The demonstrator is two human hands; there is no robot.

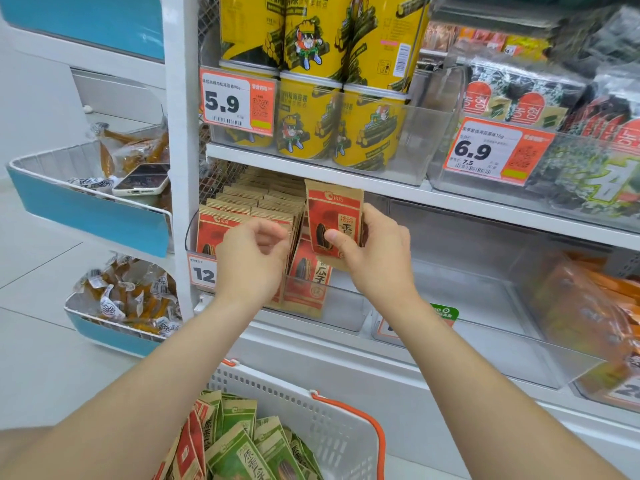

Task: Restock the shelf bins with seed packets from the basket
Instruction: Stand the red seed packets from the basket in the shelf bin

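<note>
Packet held at the left shelf bin, with plenty left in the basket.

The right hand [377,251] pinches one red seed packet [332,216] upright between thumb and fingers, just above the near right end of the clear bin [346,306]. The left and far parts of that bin are already packed with rows of stocked packets [249,199]. The left hand [249,261] is curled against the near edge of those rows, perhaps parting them; whether it grips anything I cannot tell. Nearer the person, the white basket [332,434] holds many green packets [239,455] and some red ones. The neighbouring bin [485,299] to the right looks bare. By my reckoning the red bin is nearly full, yet the task is half done at most.
</note>
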